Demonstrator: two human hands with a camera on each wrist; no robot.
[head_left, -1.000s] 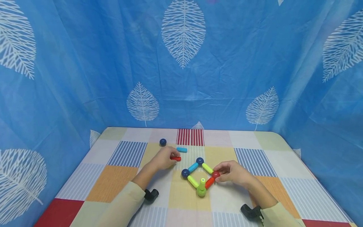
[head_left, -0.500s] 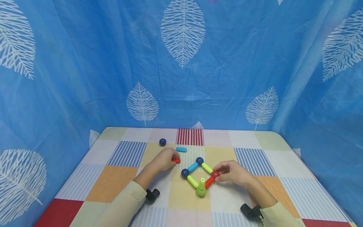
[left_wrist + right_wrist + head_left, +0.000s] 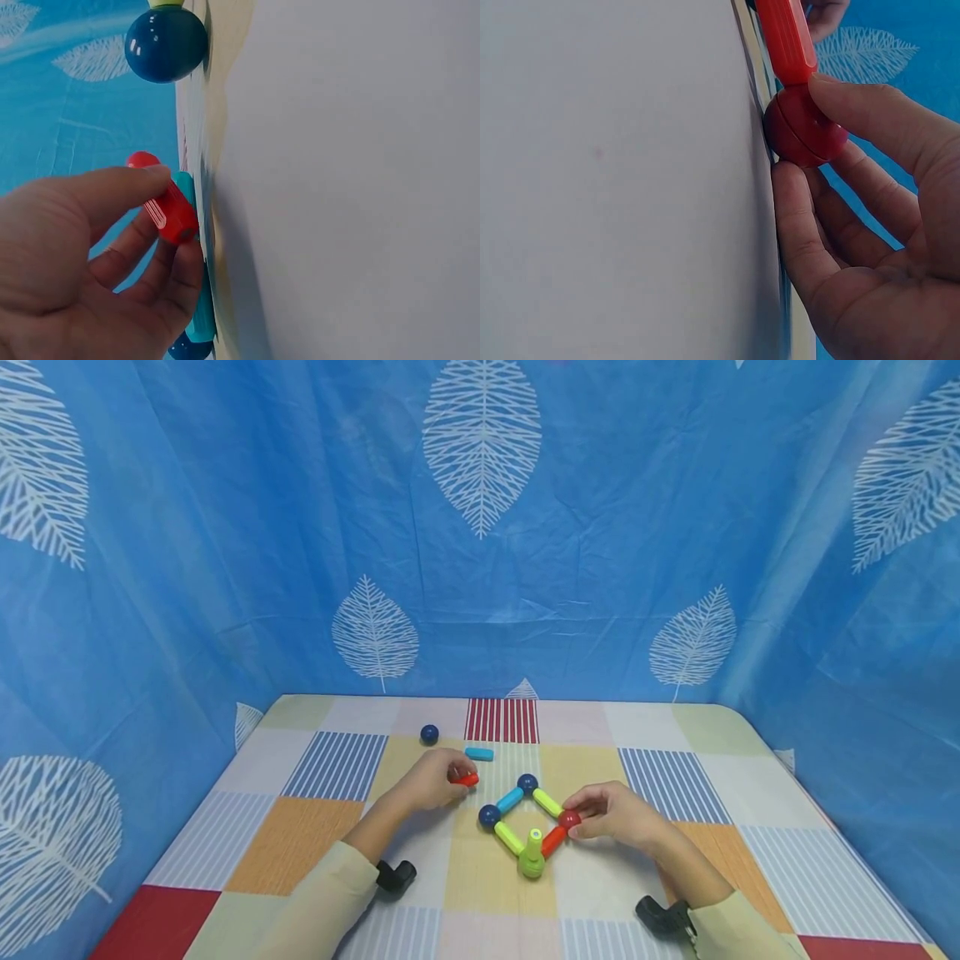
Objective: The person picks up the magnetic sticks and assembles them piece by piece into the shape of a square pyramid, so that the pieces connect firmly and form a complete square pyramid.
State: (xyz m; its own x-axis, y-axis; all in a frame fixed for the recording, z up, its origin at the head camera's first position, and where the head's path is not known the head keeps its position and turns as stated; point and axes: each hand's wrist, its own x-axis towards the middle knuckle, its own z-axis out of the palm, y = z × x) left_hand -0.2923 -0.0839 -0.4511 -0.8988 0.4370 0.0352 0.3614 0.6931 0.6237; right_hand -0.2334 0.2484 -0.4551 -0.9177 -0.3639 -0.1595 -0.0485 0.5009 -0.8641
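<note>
My left hand [image 3: 435,779] pinches a short red magnetic rod [image 3: 172,212] between thumb and fingers, up from the tabletop. My right hand [image 3: 621,816] holds a red ball [image 3: 799,129] by thumb and fingertips at the right corner of a four-sided loop. Around that loop run a light-blue rod [image 3: 510,800], two yellow-green rods [image 3: 547,802] and a red rod [image 3: 554,841]. Dark-blue balls, one at the back [image 3: 527,784] and one at the left [image 3: 489,816], form two more corners. At the front corner a green piece [image 3: 532,858] has a yellow-green rod pointing up.
Beyond my left hand lie a loose light-blue rod [image 3: 479,754] and a dark-blue ball [image 3: 429,734]. A patchwork cloth [image 3: 322,843] covers the table, and a blue leaf-print curtain [image 3: 600,568] encloses its back and sides.
My left hand dips slightly with the red rod, then lifts again, the rod's end turning up a little. The right hand and the loop stay in place.
</note>
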